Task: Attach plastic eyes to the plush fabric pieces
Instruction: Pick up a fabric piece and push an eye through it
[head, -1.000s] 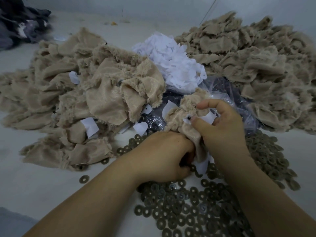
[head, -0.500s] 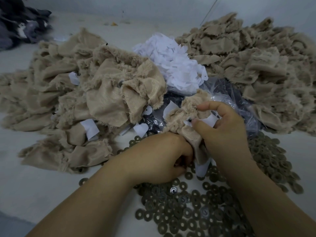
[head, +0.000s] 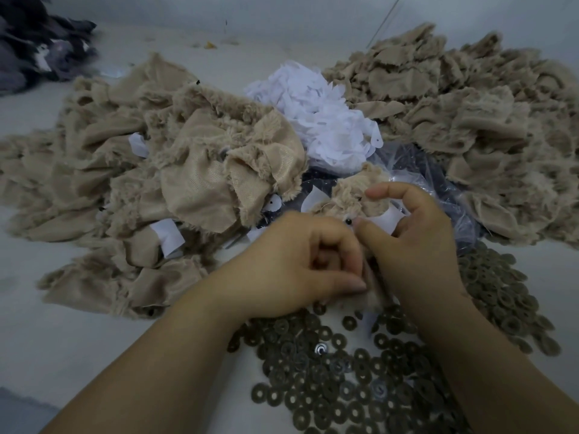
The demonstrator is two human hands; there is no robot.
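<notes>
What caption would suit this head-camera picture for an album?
Both hands, left and right, grip a tan plush piece with a black eye, above scattered washers.

The left hand [head: 291, 267] now sits higher against the plush piece [head: 351, 195] than it does a second ago — its curled fingers are turned up toward the camera, where before only the back of the hand and knuckles show. Its thumb now lies along the lower fold of the fabric, close beside the right hand [head: 410, 242]. The right hand's forefinger lifts clear of the fur and arches above it, no longer lying across the top. Its thumb tip stays pressed at the small black eye [head: 347, 221] — that eye now sits right at the gap between the two hands.
</notes>
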